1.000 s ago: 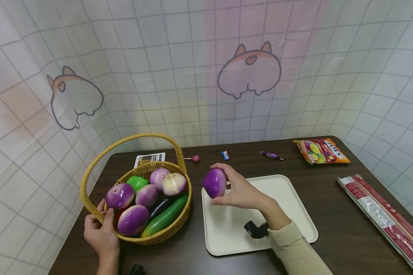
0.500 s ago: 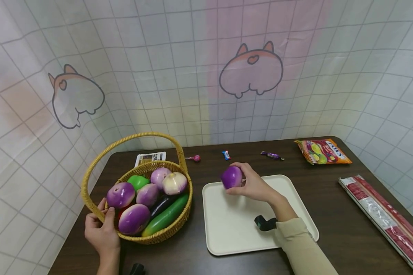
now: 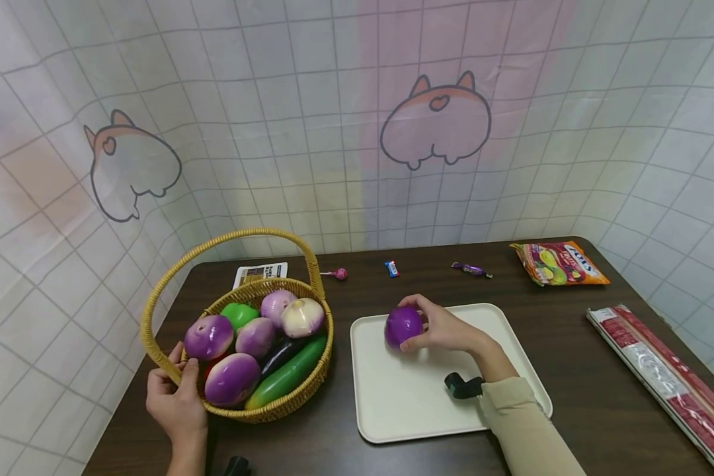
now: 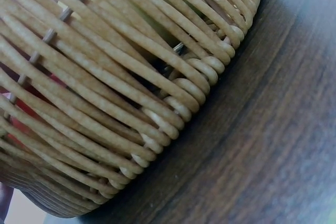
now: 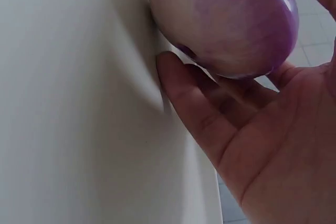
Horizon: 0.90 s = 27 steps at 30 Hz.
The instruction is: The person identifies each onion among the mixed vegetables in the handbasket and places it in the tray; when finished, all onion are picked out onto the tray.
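My left hand point(image 3: 177, 400) grips the near left rim of a yellow wicker basket point(image 3: 297, 395), right by the foot of its arched handle. Inside lie several glossy purple and pale onions point(image 3: 232, 380), a green pepper point(image 3: 238, 316), a dark eggplant point(image 3: 281, 355) and a green cucumber point(image 3: 288, 371). A bit of red shows below them. My right hand point(image 3: 446, 328) holds a purple onion point(image 3: 403, 328) between thumb and fingers, low over the back left part of a cream tray point(image 3: 393, 403). Up close in the right wrist view, the onion point(image 5: 226, 19) is right at the tray surface.
Along the back of the dark table lie a printed card point(image 3: 262, 272), a lollipop point(image 3: 340, 274), a small blue wrapped candy point(image 3: 391, 268) and a purple one point(image 3: 471, 269). An orange candy bag point(image 3: 562, 263) and a long red package point(image 3: 660, 377) lie at the right.
My right hand has carried the onion from the tray's left edge rightward and down onto the tray's back left area. The left hand stays on the basket.
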{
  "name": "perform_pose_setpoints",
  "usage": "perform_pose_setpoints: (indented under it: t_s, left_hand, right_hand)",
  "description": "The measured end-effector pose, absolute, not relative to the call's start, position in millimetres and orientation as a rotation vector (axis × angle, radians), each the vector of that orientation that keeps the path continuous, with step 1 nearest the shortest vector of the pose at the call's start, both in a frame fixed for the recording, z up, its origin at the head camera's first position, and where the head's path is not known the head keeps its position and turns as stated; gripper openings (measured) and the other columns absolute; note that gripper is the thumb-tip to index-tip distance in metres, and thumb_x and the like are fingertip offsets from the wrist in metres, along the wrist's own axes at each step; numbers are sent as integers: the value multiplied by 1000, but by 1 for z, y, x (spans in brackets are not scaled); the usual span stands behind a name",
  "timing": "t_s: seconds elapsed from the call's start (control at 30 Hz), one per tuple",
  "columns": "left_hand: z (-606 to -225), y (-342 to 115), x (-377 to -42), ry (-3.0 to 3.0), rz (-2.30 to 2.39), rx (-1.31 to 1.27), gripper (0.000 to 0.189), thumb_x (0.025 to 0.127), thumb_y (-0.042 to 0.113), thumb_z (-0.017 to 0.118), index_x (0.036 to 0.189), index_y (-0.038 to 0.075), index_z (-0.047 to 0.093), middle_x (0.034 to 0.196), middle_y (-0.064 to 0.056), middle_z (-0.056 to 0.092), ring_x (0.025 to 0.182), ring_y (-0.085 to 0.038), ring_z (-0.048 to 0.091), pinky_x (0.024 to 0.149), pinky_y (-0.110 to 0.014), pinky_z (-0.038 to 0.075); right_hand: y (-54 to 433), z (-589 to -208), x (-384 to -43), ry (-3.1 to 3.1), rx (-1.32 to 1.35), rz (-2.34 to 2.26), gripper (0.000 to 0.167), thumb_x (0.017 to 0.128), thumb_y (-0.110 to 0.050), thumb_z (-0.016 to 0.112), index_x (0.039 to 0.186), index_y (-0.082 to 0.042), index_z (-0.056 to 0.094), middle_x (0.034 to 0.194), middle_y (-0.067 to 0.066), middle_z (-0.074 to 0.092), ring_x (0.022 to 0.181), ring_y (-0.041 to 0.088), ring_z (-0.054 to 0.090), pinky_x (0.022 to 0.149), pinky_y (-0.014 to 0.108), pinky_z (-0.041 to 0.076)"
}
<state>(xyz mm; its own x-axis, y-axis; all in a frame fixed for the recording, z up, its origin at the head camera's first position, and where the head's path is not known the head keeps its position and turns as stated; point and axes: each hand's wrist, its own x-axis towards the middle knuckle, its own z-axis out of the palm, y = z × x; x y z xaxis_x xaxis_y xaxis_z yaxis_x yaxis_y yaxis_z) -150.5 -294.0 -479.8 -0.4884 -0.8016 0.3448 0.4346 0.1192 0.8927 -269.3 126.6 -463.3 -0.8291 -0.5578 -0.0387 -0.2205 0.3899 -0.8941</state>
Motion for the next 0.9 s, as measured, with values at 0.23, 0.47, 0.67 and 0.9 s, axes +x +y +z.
perform_pose_setpoints:
  t_s: [0.23, 0.47, 0.67, 0.9]
  left_hand:
    - [-480, -295, -150, -1399, -1571, 391, 15, 84, -4, 70, 85, -11, 57, 109, -8, 72, 106, -15, 63, 80, -15, 48]
    - [-480, -294, -150, -1411, -1568, 406, 15, 84, -3, 70, 85, -10, 57, 110, -8, 72, 105, -14, 63, 79, -16, 48]
    - [-481, -294, -150, -1422, -1576, 412, 18, 85, -1, 70, 86, -12, 56, 111, -7, 72, 108, -15, 62, 80, -16, 48]
    - [-481, -295, -150, -1413, -1586, 402, 16, 85, -2, 70, 85, -10, 56, 111, -7, 72, 108, -15, 62, 80, -15, 48]
  right_hand:
    - [125, -466, -271, 2280, -749, -1406, 78, 70, -25, 87, 134, -11, 43, 121, 10, 54, 105, 26, 56, 88, 41, 49]
    - [117, -468, -270, 2255, -811, -1378, 80, 69, -22, 88, 135, -12, 44, 120, 8, 56, 104, 24, 56, 87, 41, 47]
    - [107, -470, -267, 2310, -838, -1339, 83, 67, -23, 90, 136, -13, 46, 119, 6, 57, 101, 23, 57, 86, 39, 48]
    - [98, -470, -263, 2382, -848, -1332, 85, 67, -25, 89, 139, -11, 46, 120, 7, 55, 100, 25, 57, 83, 38, 48]
